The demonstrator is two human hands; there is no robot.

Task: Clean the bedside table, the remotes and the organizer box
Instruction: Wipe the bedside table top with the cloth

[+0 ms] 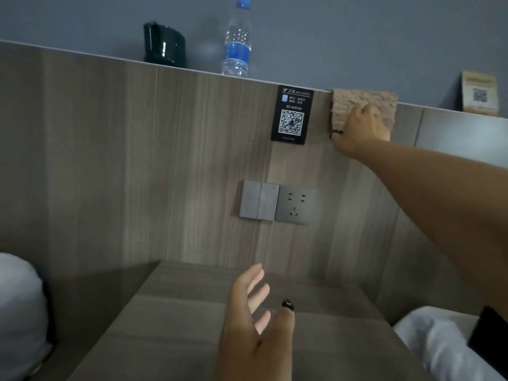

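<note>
Wood wall panel (137,160), right hand (360,127) flat on cloth (360,99), left hand (253,325) spread, empty

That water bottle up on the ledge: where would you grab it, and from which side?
Grip the water bottle round its middle, at the blue label, coming from the front. It stands upright on the ledge with the wall behind it, and the dark mug to its left stands apart, leaving finger room.

Dim light falls on a wood-grain wall panel (110,160) (vertical grain). Above it is a grey-blue wall (357,37); on its face are a grey switch (258,200) and socket (295,206); at its lower left, white bedding (19,312).
</note>
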